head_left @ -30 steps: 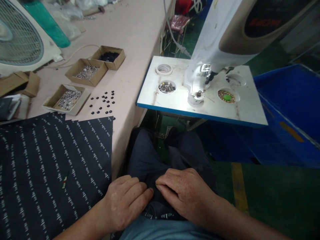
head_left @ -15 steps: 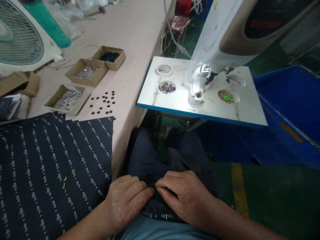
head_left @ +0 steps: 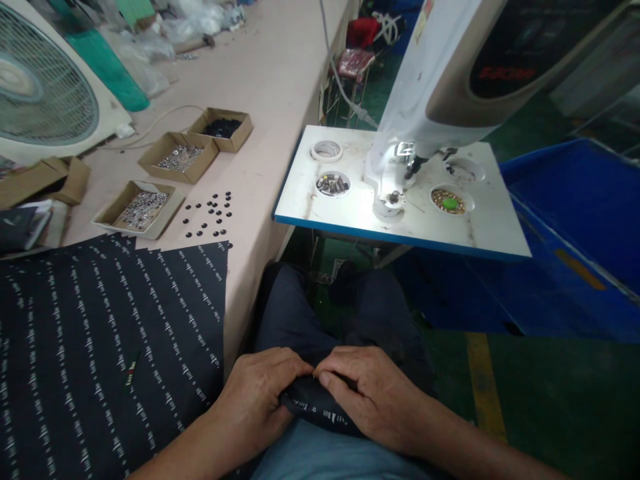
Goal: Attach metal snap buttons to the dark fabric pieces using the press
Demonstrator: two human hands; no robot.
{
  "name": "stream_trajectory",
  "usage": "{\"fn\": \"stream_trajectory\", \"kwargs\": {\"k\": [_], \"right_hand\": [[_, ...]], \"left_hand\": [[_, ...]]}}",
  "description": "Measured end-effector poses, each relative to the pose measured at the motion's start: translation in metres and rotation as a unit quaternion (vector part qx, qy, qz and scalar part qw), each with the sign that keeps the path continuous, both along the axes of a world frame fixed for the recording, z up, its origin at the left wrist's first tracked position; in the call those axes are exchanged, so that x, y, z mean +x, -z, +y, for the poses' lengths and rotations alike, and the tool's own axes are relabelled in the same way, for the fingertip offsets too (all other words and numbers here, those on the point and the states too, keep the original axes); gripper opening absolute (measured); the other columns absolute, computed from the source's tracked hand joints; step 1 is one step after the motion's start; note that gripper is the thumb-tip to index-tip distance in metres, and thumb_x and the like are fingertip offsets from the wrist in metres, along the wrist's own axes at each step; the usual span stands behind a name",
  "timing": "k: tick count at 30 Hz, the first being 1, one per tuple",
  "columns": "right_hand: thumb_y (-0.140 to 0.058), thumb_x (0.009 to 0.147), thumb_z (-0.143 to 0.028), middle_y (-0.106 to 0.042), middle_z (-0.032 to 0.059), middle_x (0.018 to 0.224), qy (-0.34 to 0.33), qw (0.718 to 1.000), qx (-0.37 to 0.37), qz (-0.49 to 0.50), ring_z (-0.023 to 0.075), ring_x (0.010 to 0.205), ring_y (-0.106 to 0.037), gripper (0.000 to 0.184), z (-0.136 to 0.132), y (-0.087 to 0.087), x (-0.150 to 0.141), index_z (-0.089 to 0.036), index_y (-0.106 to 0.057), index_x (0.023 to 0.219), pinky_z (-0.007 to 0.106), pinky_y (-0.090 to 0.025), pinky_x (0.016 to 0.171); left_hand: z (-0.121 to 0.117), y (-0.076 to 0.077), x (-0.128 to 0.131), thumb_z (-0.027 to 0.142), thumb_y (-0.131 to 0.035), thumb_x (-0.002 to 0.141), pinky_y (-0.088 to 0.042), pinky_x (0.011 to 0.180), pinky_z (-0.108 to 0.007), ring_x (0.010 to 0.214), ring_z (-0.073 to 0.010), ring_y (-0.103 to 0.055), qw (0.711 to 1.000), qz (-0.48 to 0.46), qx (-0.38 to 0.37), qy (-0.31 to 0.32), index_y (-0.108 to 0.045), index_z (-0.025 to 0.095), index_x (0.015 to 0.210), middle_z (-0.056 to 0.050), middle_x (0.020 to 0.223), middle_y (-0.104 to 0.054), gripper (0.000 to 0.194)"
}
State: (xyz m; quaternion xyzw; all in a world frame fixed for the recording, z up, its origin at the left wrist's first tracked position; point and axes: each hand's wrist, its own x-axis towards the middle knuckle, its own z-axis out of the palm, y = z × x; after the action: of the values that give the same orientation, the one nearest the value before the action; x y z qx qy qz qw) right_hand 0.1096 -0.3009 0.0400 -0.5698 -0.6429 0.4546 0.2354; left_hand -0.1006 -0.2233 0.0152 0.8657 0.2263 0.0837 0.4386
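In the head view, my left hand [head_left: 260, 393] and right hand [head_left: 375, 387] each pinch the dark printed cloth [head_left: 325, 403] over my lap, fingertips nearly meeting. If my right grip loosens, the tiny glinting piece [head_left: 314, 375] there could drop onto the floor [head_left: 540, 380].

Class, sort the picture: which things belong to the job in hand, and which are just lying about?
Likely part of the job:
- dark printed cloth, held by left hand and right hand
- stacked printed cloth
- black round pieces
- machine

Seemingly just lying about:
- fan
- plastic bags
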Motion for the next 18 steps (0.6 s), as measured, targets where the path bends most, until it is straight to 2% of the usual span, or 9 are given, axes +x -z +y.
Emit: {"fn": "stream_trajectory", "kwargs": {"k": [3, 5, 6, 8, 10, 13, 14, 18], "right_hand": [[-0.039, 0.103, -0.026, -0.069, 0.0018, 0.081, -0.007, 0.999, -0.022, 0.036, 0.0134, 0.077, -0.062, 0.039, 0.003, -0.004, 0.007, -0.017, -0.073, 0.087, 0.025, -0.042, 0.072], [-0.046, 0.101, -0.039, -0.069, 0.0013, 0.081, -0.016, 0.997, -0.053, 0.060, 0.0141, 0.074, -0.062, 0.036, 0.006, -0.007, 0.013, -0.018, -0.074, 0.092, 0.024, -0.041, 0.067], [-0.056, 0.096, -0.048, -0.069, 0.0006, 0.081, -0.021, 0.995, -0.071, 0.064, 0.0145, 0.073, -0.061, 0.035, 0.008, -0.008, 0.015, -0.019, -0.075, 0.096, 0.024, -0.040, 0.064], [-0.077, 0.075, -0.057, -0.069, -0.0006, 0.083, -0.030, 0.994, -0.094, 0.049, 0.0156, 0.073, -0.062, 0.044, 0.011, -0.008, 0.018, -0.021, -0.075, 0.100, 0.023, -0.039, 0.061], [-0.086, 0.064, -0.050, -0.070, -0.0013, 0.083, -0.033, 0.995, -0.092, 0.022, 0.0160, 0.074, -0.062, 0.047, 0.013, -0.005, 0.018, -0.021, -0.075, 0.099, 0.023, -0.038, 0.062], [-0.073, 0.075, -0.025, -0.068, -0.0026, 0.077, -0.017, 0.998, -0.062, -0.008, 0.0127, 0.070, -0.060, 0.011, 0.016, 0.004, 0.013, -0.019, -0.073, 0.085, 0.022, -0.036, 0.060], [-0.066, 0.077, -0.018, -0.066, -0.0031, 0.072, -0.008, 0.998, -0.052, -0.015, 0.0114, 0.067, -0.058, 0.006, 0.018, 0.008, 0.011, -0.018, -0.071, 0.079, 0.021, -0.035, 0.059], [-0.056, 0.074, -0.011, -0.057, -0.0042, 0.061, 0.011, 0.998, -0.064, -0.016, 0.0095, 0.059, -0.051, 0.012, 0.026, 0.015, 0.008, -0.016, -0.063, 0.065, 0.021, -0.030, 0.053]], "left_hand": [[0.001, -0.004, 0.004, 0.003, -0.056, 0.075, -0.045, 0.073, -0.023, 0.083, -0.0123, -0.065, 0.998, 0.027, -0.056, -0.020, -0.068, 0.024, 0.096, 0.003, 0.088, -0.070, 0.032], [0.003, -0.006, 0.006, 0.003, -0.057, 0.075, -0.043, 0.071, -0.023, 0.080, -0.0116, -0.064, 0.996, 0.043, -0.078, -0.031, -0.070, 0.024, 0.093, 0.004, 0.084, -0.069, 0.030], [0.004, -0.007, 0.007, 0.004, -0.058, 0.074, -0.042, 0.070, -0.023, 0.078, -0.0115, -0.064, 0.994, 0.050, -0.087, -0.036, -0.070, 0.024, 0.091, 0.004, 0.083, -0.069, 0.029], [0.007, -0.007, 0.009, 0.004, -0.059, 0.073, -0.040, 0.069, -0.022, 0.077, -0.0115, -0.063, 0.992, 0.067, -0.101, -0.044, -0.071, 0.023, 0.088, 0.004, 0.082, -0.069, 0.028], [0.010, -0.007, 0.010, 0.003, -0.059, 0.070, -0.038, 0.067, -0.022, 0.075, -0.0113, -0.062, 0.988, 0.086, -0.117, -0.052, -0.071, 0.022, 0.085, 0.004, 0.079, -0.068, 0.028], [0.015, -0.005, 0.014, 0.008, -0.059, 0.076, -0.036, 0.064, -0.022, 0.071, -0.0105, -0.057, 0.982, 0.097, -0.149, -0.065, -0.066, 0.018, 0.074, 0.004, 0.073, -0.063, 0.013], [0.016, -0.004, 0.015, 0.012, -0.059, 0.079, -0.035, 0.063, -0.021, 0.069, -0.0101, -0.055, 0.979, 0.095, -0.165, -0.069, -0.063, 0.017, 0.070, 0.004, 0.070, -0.060, 0.011], [0.021, -0.002, 0.016, 0.028, -0.060, 0.087, -0.031, 0.056, -0.021, 0.062, -0.0087, -0.042, 0.952, 0.091, -0.278, -0.087, -0.055, 0.016, 0.069, 0.006, 0.064, -0.047, 0.022]]}}
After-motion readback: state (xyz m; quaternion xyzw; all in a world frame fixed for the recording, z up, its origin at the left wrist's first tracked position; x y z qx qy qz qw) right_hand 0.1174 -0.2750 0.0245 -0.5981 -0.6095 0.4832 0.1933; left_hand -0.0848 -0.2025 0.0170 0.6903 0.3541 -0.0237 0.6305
